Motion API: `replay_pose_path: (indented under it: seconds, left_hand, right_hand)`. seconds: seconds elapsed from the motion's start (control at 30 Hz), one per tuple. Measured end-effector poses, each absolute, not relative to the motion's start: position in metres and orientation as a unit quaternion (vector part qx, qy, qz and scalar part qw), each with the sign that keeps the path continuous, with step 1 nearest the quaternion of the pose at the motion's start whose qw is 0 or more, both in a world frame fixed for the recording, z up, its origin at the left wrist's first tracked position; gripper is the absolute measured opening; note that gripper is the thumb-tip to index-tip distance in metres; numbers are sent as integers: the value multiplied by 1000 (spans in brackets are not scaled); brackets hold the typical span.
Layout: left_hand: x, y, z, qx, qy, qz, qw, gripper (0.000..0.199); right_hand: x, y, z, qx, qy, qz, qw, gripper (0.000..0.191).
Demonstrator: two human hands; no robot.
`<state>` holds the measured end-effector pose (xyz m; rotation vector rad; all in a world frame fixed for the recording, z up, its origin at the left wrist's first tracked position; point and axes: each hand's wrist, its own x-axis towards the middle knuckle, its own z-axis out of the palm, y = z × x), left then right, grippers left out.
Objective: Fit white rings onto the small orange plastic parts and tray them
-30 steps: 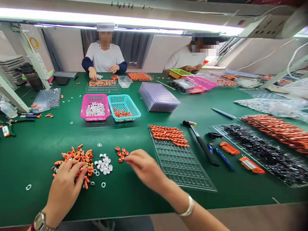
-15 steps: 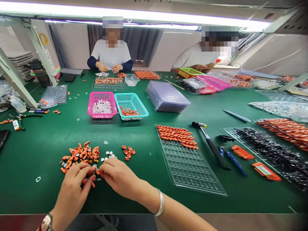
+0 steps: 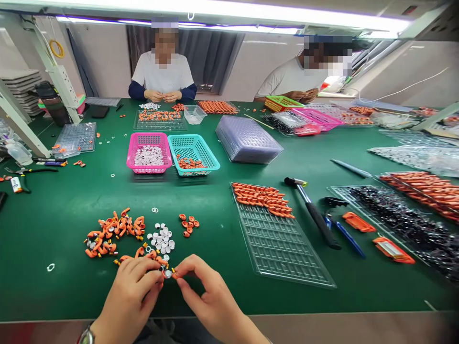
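Observation:
My left hand (image 3: pixel 138 289) is closed, its fingertips pinching a small orange earbud-shaped piece with a silvery round face (image 3: pixel 168 274). From the other side, my right hand (image 3: pixel 210 289) pinches a small orange piece with a yellow tip (image 3: pixel 174 273), close against the first; whether the two are joined is too small to tell. Behind my left hand lies a pile of orange earbud-shaped pieces (image 3: pixel 120 224), some with yellow and silver bits. White round caps (image 3: pixel 163 239) sit just beyond my fingers, and several orange cup-shaped caps (image 3: pixel 189 224) lie to their right.
A clear tray (image 3: pixel 283 253) partly filled with orange pieces lies right, beside a hammer (image 3: pixel 315 215) and blue-handled cutters (image 3: pixel 349 239). Pink (image 3: pixel 131 153) and turquoise (image 3: pixel 215 160) baskets stand ahead, near stacked clear trays (image 3: pixel 247 138). Two people work across the green table (image 3: pixel 107 296).
Both hands have moved right and closer to me, uncovering the white caps and more of the orange pile. They still pinch small pieces together. The view has shifted slightly.

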<state>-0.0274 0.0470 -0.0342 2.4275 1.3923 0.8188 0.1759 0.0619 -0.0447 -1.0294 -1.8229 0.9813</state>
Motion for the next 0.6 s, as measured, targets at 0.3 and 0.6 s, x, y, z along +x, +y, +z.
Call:
replay_pose_path:
  seconds: [0.3,0.6]
  left_hand:
    - [-30,41,-37,852,477,174,125,24]
    - [-28,62,-31,828,498,255,33,23]
  right_hand:
    - [200,64,-46,-463,-710,382,370,20]
    - [161,79,-38,-457,-795,243,317,18]
